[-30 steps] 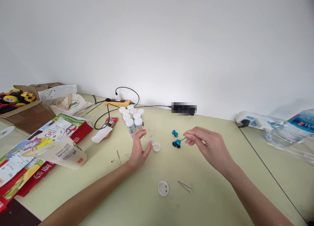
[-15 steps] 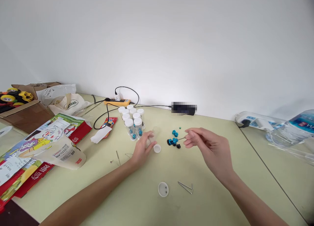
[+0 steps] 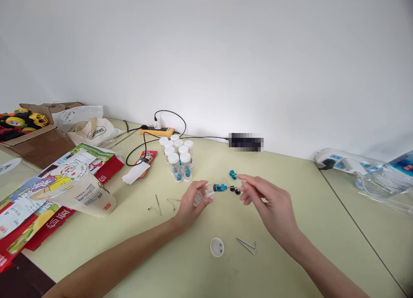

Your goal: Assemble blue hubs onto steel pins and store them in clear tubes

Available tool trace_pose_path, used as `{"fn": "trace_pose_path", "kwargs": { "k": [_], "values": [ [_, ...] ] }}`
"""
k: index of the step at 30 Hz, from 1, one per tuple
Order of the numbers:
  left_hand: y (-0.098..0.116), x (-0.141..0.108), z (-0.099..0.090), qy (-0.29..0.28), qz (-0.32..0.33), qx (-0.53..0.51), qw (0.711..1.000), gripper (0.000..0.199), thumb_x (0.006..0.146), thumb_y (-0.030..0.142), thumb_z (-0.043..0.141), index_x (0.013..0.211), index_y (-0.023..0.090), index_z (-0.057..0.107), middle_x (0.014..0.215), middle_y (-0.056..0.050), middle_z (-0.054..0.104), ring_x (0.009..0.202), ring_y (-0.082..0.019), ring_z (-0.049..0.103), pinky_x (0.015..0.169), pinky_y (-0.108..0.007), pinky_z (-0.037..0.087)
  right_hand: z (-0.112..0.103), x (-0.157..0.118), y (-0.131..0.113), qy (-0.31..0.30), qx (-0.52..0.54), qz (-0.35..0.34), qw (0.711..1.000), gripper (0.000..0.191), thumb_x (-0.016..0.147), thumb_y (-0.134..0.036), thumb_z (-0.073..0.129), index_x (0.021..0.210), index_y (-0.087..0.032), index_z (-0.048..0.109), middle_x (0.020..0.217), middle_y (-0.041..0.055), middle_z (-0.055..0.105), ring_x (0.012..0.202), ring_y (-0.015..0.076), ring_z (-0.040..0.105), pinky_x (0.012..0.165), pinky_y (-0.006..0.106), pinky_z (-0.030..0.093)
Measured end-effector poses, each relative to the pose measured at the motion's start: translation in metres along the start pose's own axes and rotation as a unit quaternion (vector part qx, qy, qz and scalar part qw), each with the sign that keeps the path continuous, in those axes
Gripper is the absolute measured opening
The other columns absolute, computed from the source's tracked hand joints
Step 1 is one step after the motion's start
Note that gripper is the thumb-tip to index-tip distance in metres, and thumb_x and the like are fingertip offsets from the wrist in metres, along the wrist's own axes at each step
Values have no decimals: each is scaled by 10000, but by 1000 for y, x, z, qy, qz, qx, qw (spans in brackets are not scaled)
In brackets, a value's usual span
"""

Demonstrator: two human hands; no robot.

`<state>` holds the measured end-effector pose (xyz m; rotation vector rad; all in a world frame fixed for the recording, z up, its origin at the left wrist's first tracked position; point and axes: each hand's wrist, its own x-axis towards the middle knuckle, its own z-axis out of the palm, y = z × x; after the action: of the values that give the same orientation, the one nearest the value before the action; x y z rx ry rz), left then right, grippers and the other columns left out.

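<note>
My left hand point(image 3: 191, 205) holds a clear tube point(image 3: 201, 196) tilted on its side, its open end toward the right. A blue and black part point(image 3: 220, 187) is at the tube's mouth, on a thin metal rod pinched in the fingers of my right hand point(image 3: 274, 203). Just behind the rod sit small blue pieces point(image 3: 232, 174), and black pieces point(image 3: 237, 191) lie beside my right fingertips. Nearer to me are a white cap point(image 3: 217, 247) with two small dark bits in it and L-shaped metal keys point(image 3: 248, 245).
Several capped tubes point(image 3: 185, 165) stand behind my left hand. Left of them are a red packet point(image 3: 149, 156), a plastic cup point(image 3: 93, 199) and a cardboard box point(image 3: 38, 149). A phone point(image 3: 245, 142) rests by the wall; a power strip point(image 3: 342, 160) and bottle point(image 3: 383, 177) are at right.
My left hand has brought the tube rightward around the blue and black part. My right hand has shifted slightly left with the rod. The view has moved a little.
</note>
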<state>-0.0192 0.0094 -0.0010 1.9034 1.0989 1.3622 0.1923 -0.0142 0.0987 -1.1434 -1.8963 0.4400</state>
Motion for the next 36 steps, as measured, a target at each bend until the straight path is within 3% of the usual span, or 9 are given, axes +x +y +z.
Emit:
{"fn": "trace_pose_path", "kwargs": {
  "k": [3,8,11,17,23,25,30,36],
  "values": [
    [-1,1,1,16,-34,-36,999,417,809,287,611,1167,250,398,958,-39,560,837,-163,553,786,-327,437,4,-3,5,-55,-61,-41,996,291,957,-231,342,1109,-256,588,774,24,592,576,105,556,511,237,495],
    [-1,2,1,40,-43,-56,997,369,789,279,637,1082,236,416,909,-24,543,844,-160,541,786,-318,427,13,-9,9,-17,-87,-68,994,302,950,-174,339,1181,-249,519,796,19,619,602,101,560,540,235,495],
    [-2,2,1,57,-47,-65,995,367,775,275,655,1058,233,425,948,-34,532,879,-166,539,805,-321,428,13,-9,11,-29,-73,-96,992,329,936,-126,333,1177,-248,521,856,28,616,638,96,568,545,228,499],
    [-2,1,2,68,-62,-72,993,366,759,276,671,1045,234,447,998,-37,518,945,-173,530,833,-320,427,8,-5,12,-142,-8,-27,989,306,943,-168,333,1149,-243,546,828,20,586,598,87,555,514,220,511],
    [4,0,3,38,-84,-98,991,319,797,265,629,1035,230,421,989,-40,521,925,-165,524,794,-304,429,4,-3,10,-148,13,9,989,281,950,-211,336,1129,-242,551,808,11,587,615,92,575,546,224,517],
    [5,0,3,27,-90,-100,991,323,796,267,628,1039,231,417,990,-42,518,913,-164,521,751,-288,440,1,-2,8,-175,-3,33,984,273,950,-227,338,1099,-236,566,788,10,588,596,96,575,543,231,511],
    [0,-1,4,-3,-39,-94,995,340,777,225,642,1040,230,426,976,-30,525,844,-142,538,729,-281,451,-7,5,-1,-263,-59,38,962,320,941,-206,322,1076,-248,609,743,6,583,564,101,533,499,218,428],
    [-4,-3,4,-4,20,-47,999,396,741,246,689,1047,220,437,975,-32,545,839,-141,552,747,-292,458,-7,4,4,-371,-136,16,919,616,798,-25,332,1309,-340,472,533,-53,504,421,88,367,426,192,274]
  ]
}}
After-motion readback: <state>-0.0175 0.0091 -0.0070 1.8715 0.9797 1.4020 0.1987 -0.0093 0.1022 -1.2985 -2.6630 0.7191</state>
